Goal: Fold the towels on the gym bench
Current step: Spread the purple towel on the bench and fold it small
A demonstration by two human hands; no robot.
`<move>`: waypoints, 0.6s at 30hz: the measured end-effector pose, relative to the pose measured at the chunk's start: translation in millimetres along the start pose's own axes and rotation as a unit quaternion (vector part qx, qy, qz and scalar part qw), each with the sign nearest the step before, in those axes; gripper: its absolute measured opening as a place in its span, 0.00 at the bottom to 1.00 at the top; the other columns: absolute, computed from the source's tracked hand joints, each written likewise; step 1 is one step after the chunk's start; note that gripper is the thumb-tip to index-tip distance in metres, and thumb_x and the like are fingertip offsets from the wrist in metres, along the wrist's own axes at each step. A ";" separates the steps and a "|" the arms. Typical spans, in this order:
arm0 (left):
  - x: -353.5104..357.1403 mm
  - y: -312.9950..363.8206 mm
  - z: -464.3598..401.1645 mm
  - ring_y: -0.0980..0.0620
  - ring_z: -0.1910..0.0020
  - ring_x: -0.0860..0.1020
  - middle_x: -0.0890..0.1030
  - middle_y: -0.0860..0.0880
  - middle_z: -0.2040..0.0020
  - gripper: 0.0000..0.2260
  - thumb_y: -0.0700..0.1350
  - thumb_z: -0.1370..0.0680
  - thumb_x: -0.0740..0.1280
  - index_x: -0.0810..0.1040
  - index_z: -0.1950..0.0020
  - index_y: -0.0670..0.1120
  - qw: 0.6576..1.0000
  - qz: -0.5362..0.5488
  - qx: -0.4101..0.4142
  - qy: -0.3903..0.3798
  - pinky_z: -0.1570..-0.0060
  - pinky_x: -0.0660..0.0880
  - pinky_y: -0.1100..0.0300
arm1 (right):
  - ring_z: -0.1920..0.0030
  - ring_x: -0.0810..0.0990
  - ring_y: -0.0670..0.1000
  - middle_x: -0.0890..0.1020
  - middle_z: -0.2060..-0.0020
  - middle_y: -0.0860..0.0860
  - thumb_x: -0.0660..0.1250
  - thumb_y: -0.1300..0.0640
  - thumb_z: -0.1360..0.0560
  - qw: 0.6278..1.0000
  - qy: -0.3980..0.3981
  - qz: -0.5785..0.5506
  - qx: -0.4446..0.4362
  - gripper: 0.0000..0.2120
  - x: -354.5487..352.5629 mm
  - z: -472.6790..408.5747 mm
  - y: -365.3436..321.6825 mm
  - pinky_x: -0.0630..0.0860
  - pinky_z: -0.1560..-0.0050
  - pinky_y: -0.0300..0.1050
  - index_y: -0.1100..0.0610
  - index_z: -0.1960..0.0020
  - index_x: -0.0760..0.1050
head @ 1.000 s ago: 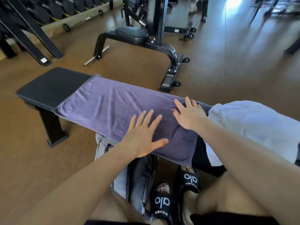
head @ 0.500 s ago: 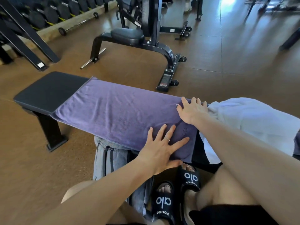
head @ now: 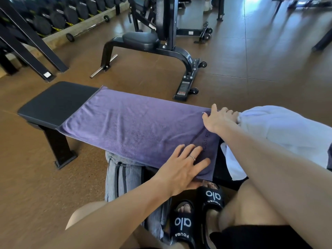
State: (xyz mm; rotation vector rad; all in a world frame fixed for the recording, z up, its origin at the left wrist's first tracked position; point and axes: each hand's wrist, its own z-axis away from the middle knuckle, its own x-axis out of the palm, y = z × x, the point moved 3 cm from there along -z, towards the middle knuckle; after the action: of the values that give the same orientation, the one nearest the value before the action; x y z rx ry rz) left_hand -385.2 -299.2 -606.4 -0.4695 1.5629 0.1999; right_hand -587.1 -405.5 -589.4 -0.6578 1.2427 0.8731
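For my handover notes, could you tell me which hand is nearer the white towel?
Right. The right hand lies beside the white towel; the left hand rests apart, on the purple towel's near corner.

Brown floor (head: 251, 56). Dumbbell rack (head: 53, 17) top left, barbell (head: 88, 27) on the floor along its base. Black weight machine (head: 161, 38) centre back, padded seat, wheels on the base. Slanted black frame legs (head: 32, 44) far left. Grey striped bag (head: 122, 178) on the floor. Two black slides (head: 195, 212) with white "alo" logos, just beside the bag.
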 end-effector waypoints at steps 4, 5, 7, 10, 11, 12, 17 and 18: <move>-11.7 4.8 -4.7 0.42 0.41 0.73 0.74 0.42 0.36 0.22 0.54 0.26 0.69 0.70 0.36 0.46 0.998 0.010 0.042 0.035 0.41 0.71 0.49 | 0.35 0.72 0.64 0.71 0.35 0.62 0.58 0.43 0.20 0.994 0.078 -0.072 -0.021 0.23 -10.0 3.5 -4.9 0.67 0.38 0.58 0.56 0.31 0.64; -13.5 5.2 -4.7 0.43 0.43 0.73 0.74 0.44 0.38 0.21 0.53 0.27 0.69 0.71 0.38 0.46 0.997 0.024 0.054 0.041 0.44 0.72 0.50 | 0.36 0.72 0.63 0.71 0.36 0.61 0.62 0.47 0.21 0.990 0.096 -0.097 -0.027 0.21 -12.6 4.3 -6.9 0.69 0.39 0.57 0.56 0.32 0.65; -15.6 4.6 -4.1 0.45 0.48 0.74 0.76 0.45 0.41 0.17 0.51 0.26 0.68 0.73 0.41 0.45 0.995 0.050 0.068 0.059 0.50 0.72 0.52 | 0.39 0.74 0.62 0.73 0.38 0.60 0.66 0.54 0.22 0.983 0.123 -0.131 -0.044 0.20 -17.9 6.7 -10.7 0.71 0.42 0.55 0.57 0.33 0.65; -25.3 -3.8 0.4 0.45 0.56 0.75 0.77 0.46 0.51 0.08 0.48 0.24 0.64 0.74 0.48 0.45 0.988 0.107 0.043 0.101 0.59 0.71 0.52 | 0.42 0.76 0.63 0.74 0.40 0.60 0.67 0.61 0.24 0.962 0.144 -0.226 -0.045 0.20 -28.0 9.9 -14.1 0.72 0.48 0.54 0.59 0.34 0.66; -30.6 -10.1 3.0 0.45 0.59 0.75 0.76 0.47 0.55 0.05 0.47 0.23 0.63 0.73 0.51 0.45 0.984 0.137 0.015 0.117 0.62 0.70 0.52 | 0.42 0.76 0.63 0.74 0.40 0.60 0.65 0.63 0.24 0.950 0.138 -0.278 -0.037 0.19 -30.3 8.9 -15.3 0.72 0.48 0.53 0.60 0.35 0.67; -35.4 -18.7 6.9 0.45 0.61 0.75 0.75 0.49 0.58 0.04 0.46 0.21 0.62 0.72 0.53 0.46 0.977 0.171 -0.025 0.129 0.64 0.70 0.52 | 0.42 0.76 0.63 0.75 0.40 0.59 0.64 0.63 0.24 0.934 0.126 -0.333 -0.024 0.17 -33.2 9.4 -16.4 0.71 0.47 0.51 0.60 0.36 0.68; -49.9 -74.3 31.6 0.51 0.64 0.73 0.74 0.50 0.66 0.11 0.48 0.22 0.60 0.74 0.56 0.41 0.870 0.396 -0.265 0.128 0.59 0.70 0.52 | 0.54 0.78 0.53 0.80 0.49 0.51 0.64 0.61 0.26 0.797 0.085 -0.596 0.050 0.12 -49.6 10.2 -35.2 0.75 0.49 0.45 0.55 0.43 0.77; -53.4 -84.6 38.1 0.53 0.63 0.73 0.76 0.49 0.65 0.13 0.48 0.23 0.60 0.77 0.55 0.40 0.835 0.436 -0.310 0.129 0.57 0.71 0.52 | 0.58 0.78 0.50 0.81 0.51 0.52 0.64 0.62 0.26 0.753 0.066 -0.651 0.068 0.12 -53.1 9.8 -41.5 0.78 0.51 0.46 0.55 0.44 0.78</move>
State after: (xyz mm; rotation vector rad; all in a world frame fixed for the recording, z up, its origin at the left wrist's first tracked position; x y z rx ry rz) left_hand -316.3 -350.4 -542.4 -0.2396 1.8770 1.4328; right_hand -551.3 -430.0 -536.8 -1.2259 0.6503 -0.4479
